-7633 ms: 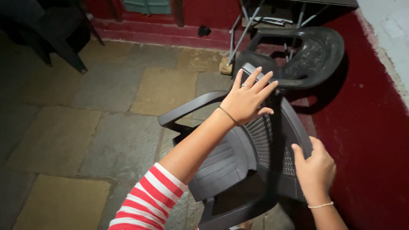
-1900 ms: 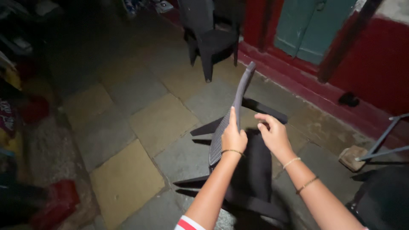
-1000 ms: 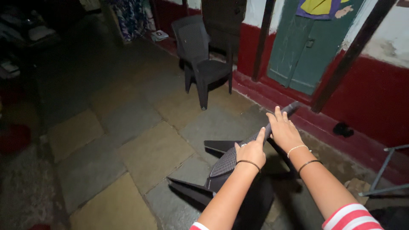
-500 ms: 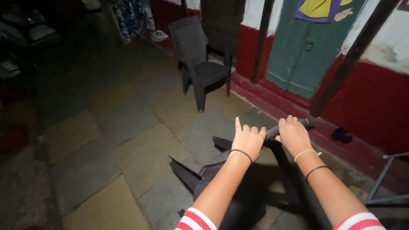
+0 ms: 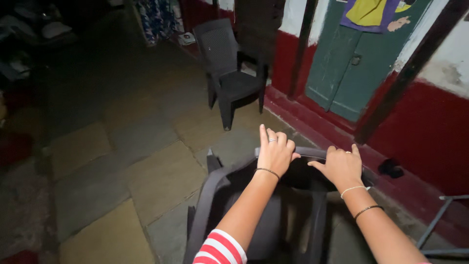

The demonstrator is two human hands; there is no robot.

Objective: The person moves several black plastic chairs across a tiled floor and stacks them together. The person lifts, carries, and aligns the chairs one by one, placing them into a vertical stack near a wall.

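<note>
While seemingly gripped, dark chair [image 5: 220, 195]

The scene is dim, lit from near the camera: both hands [image 5: 276, 154] and the forearms are bright, the stone floor [image 5: 146, 146] fades to near black toward the left edge. The held chair [image 5: 229, 205] is underexposed, its detail lost. Focus is fairly sharp.

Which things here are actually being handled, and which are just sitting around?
In hand:
- dark plastic chair, gripped at its top edge
- left hand on that edge
- right hand beside it, on the same edge

Just about:
- second dark chair standing near the wall
- green door
- small dark object at the red wall's foot
- metal frame at right
</note>
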